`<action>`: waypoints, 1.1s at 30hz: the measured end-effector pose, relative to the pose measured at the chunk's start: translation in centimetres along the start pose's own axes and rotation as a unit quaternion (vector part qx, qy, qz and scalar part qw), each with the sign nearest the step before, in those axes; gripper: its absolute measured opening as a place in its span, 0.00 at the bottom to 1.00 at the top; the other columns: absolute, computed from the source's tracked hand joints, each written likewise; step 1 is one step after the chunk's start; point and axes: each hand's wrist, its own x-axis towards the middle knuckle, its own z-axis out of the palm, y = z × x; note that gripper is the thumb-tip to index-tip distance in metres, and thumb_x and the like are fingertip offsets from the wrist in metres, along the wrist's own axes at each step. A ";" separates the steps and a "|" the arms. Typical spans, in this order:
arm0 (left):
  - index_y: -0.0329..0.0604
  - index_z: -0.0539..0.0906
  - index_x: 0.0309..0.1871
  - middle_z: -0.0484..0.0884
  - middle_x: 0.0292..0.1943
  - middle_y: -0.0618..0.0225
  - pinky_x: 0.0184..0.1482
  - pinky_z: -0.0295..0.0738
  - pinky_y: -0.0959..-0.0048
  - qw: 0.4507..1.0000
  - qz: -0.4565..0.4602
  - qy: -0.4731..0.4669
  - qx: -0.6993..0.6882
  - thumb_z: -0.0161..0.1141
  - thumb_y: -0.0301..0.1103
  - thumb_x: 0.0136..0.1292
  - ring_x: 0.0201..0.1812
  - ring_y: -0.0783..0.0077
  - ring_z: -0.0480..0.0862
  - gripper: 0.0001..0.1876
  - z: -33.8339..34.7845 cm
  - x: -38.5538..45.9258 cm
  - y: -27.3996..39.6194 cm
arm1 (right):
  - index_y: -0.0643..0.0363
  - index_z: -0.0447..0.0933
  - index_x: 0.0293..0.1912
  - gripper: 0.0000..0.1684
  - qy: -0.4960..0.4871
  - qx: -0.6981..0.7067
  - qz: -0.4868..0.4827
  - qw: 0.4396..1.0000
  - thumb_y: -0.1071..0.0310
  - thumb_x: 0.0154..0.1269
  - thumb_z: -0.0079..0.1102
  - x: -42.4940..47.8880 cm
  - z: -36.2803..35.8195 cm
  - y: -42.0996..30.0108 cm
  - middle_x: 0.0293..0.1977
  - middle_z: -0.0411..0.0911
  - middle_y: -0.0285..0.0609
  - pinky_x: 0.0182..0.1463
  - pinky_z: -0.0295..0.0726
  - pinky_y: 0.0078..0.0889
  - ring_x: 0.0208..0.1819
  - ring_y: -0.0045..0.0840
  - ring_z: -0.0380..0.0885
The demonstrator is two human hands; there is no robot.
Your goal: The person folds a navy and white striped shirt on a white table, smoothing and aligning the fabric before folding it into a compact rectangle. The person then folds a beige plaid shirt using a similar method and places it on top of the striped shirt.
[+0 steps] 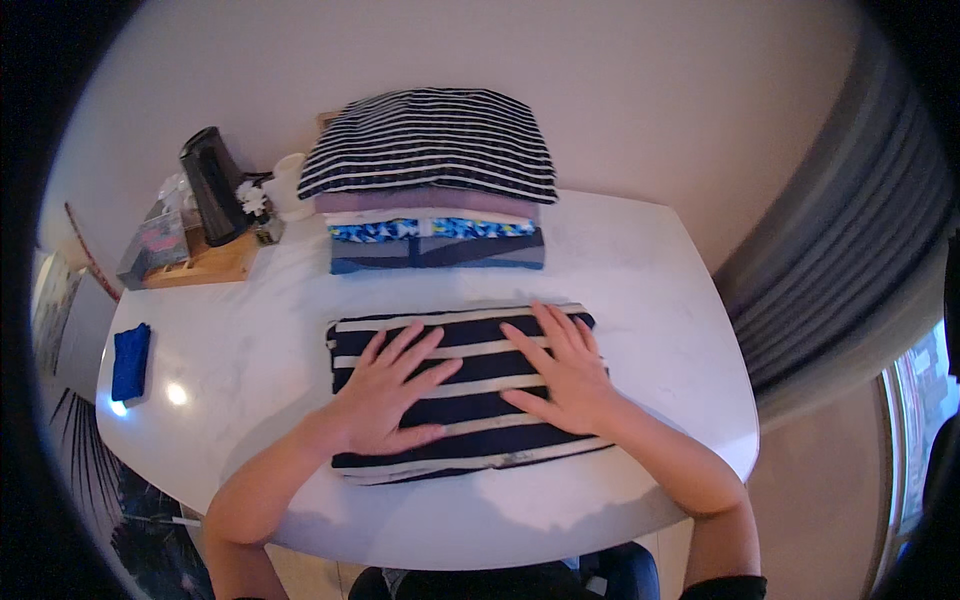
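Note:
A folded garment with broad black and white stripes lies flat on the white table in front of me. My left hand rests palm down on its left half, fingers spread. On the right half, my right hand presses flat too, its fingers apart and pointing away from me. Neither hand grips the cloth. Beyond it stands a stack of folded clothes: a narrow-striped black and white one on top, a mauve one, a blue patterned one and a grey-blue one at the bottom.
A small folded blue cloth lies near the left edge of the white table. At the back left, a black electric kettle stands on a wooden tray, near white flowers. A grey curtain hangs at the right.

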 end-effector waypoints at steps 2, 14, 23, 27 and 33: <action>0.54 0.64 0.74 0.50 0.77 0.50 0.72 0.41 0.34 0.999 0.018 -0.015 -0.033 0.63 0.61 0.56 0.77 0.41 0.47 0.43 -0.9 -2.2 -0.2 | 0.45 0.57 0.74 0.43 -0.009 0.041 -0.008 0.999 0.37 0.67 0.52 -1.6 -0.7 0.8 0.74 0.45 0.62 0.74 0.46 0.61 0.76 0.55 0.44; 0.47 0.72 0.68 0.61 0.72 0.49 0.68 0.68 0.55 0.999 -0.036 0.031 -0.006 0.67 0.34 0.51 0.74 0.43 0.59 0.36 0.2 -9.9 2.7 | 0.62 0.71 0.60 0.44 0.066 -0.044 -0.062 0.995 0.58 0.40 0.72 -9.2 -0.7 1.5 0.66 0.64 0.55 0.70 0.61 0.57 0.69 0.50 0.62; 0.46 0.79 0.60 0.73 0.65 0.57 0.65 0.74 0.59 0.993 -0.004 0.062 0.102 0.62 0.22 0.47 0.67 0.51 0.71 0.31 0.1 -8.5 2.1 | 0.64 0.77 0.52 0.32 0.110 -0.059 -0.124 0.984 0.69 0.43 0.69 -9.1 -1.8 1.9 0.56 0.77 0.51 0.62 0.75 0.45 0.59 0.41 0.76; 0.46 0.80 0.57 0.81 0.56 0.56 0.60 0.76 0.62 0.986 -0.069 0.127 -0.077 0.59 0.20 0.53 0.59 0.54 0.80 0.25 -2.1 -8.5 0.8 | 0.65 0.77 0.50 0.25 0.146 0.094 -0.116 0.978 0.75 0.48 0.66 -7.3 -3.7 2.0 0.50 0.79 0.52 0.58 0.78 0.40 0.53 0.39 0.79; 0.39 0.75 0.57 0.81 0.43 0.66 0.52 0.75 0.78 0.817 -0.121 0.404 -0.393 0.58 0.27 0.68 0.45 0.75 0.81 0.15 -8.5 -4.6 2.4 | 0.57 0.69 0.56 0.15 0.219 0.593 0.098 0.769 0.72 0.72 0.55 -4.5 -8.7 1.6 0.39 0.77 0.35 0.42 0.77 0.17 0.39 0.12 0.76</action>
